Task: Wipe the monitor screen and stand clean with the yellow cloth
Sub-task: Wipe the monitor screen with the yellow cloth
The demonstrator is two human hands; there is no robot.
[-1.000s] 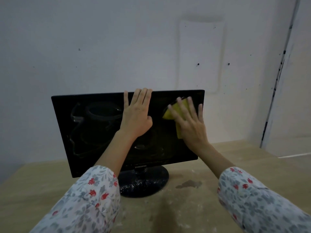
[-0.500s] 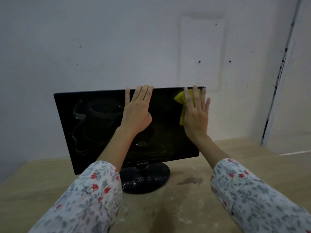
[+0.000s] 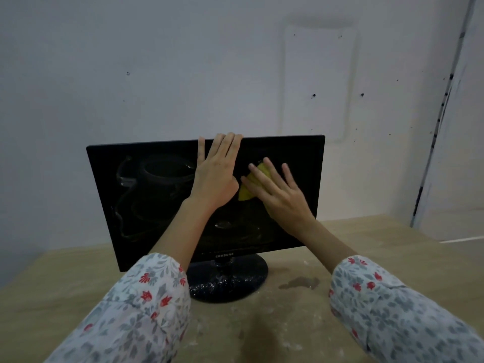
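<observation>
Against a bare wall, left hand [image 3: 216, 179] flat steadies the screen [image 3: 157, 195]; right hand [image 3: 277, 195] presses cloth [image 3: 246, 193] flat (mid-wipe). Left-side smears probably next.

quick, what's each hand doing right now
Left hand: open, flat on the monitor.
Right hand: open, straight fingers pressing the yellow cloth to the screen.

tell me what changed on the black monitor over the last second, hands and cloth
The right hand slid the crumpled yellow cloth from the upper right corner of the black flat monitor screen down and left toward the middle, pressing it with flat fingers. The left hand stayed flat against the screen's top centre, steadying it. The speckled round black stand and the streaks on the left were untouched.
</observation>
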